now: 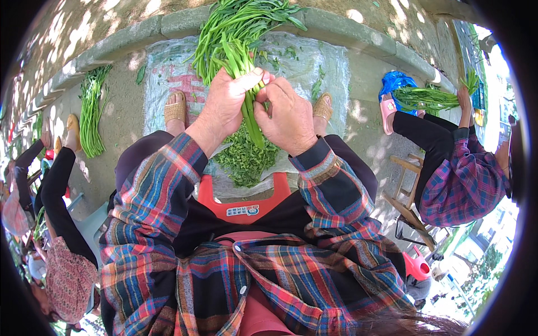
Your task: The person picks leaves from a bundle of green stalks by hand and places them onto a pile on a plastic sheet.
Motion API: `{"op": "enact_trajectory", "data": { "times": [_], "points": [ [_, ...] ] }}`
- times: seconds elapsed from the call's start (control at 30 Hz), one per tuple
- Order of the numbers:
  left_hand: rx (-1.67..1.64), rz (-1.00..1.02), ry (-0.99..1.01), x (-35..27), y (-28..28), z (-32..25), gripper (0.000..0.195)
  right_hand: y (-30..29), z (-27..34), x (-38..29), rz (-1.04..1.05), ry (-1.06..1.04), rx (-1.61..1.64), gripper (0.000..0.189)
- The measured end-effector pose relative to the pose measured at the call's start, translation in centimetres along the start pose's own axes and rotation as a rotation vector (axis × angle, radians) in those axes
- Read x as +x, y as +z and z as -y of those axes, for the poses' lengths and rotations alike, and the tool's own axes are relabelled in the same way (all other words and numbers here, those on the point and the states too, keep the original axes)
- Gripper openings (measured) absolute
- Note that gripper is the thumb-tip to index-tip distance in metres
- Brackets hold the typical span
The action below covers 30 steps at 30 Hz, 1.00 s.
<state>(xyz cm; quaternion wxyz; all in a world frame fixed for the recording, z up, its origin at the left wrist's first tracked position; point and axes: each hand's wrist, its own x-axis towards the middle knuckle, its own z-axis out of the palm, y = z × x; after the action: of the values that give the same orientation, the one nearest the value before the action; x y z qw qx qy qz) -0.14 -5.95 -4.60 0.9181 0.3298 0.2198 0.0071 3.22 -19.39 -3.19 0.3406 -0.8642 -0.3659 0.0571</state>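
Observation:
My left hand (229,98) is closed around a bunch of long green leafy stems (239,63), whose leafy ends spread away from me over the kerb. My right hand (283,111) is right beside it, thumb and fingers bent at the thick stem ends that point back towards me; whether it pinches a stem or a leaf is hidden by its own fingers. Below both hands, a heap of loose green leaves (248,159) lies on a woven plastic sheet (330,92) between my feet.
A red plastic stool (243,208) is under me. A stone kerb (185,26) curves beyond the sheet. Another bundle of stems (91,111) lies on the ground at left. A person at right (462,180) holds stems near a blue plastic bag (395,82); other people sit at left (69,269).

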Motion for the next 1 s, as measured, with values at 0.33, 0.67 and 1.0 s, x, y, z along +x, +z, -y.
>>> {"op": "enact_trajectory", "data": {
  "times": [0.33, 0.67, 1.0],
  "points": [
    [0.003, -0.056, -0.080, 0.7, -0.9, -0.3, 0.029, -0.6, 0.3, 0.2, -0.049, 0.066, 0.094, 0.011],
    [-0.003, 0.001, -0.213, 0.4, -1.2, -1.5, 0.028, -1.3, -0.1, 0.4, -0.077, 0.231, 0.302, 0.012],
    [0.047, -0.037, -0.226, 0.7, -1.6, -0.9, 0.030, -1.9, 0.3, 0.6, -0.096, 0.220, 0.285, 0.012]
  ]
}}
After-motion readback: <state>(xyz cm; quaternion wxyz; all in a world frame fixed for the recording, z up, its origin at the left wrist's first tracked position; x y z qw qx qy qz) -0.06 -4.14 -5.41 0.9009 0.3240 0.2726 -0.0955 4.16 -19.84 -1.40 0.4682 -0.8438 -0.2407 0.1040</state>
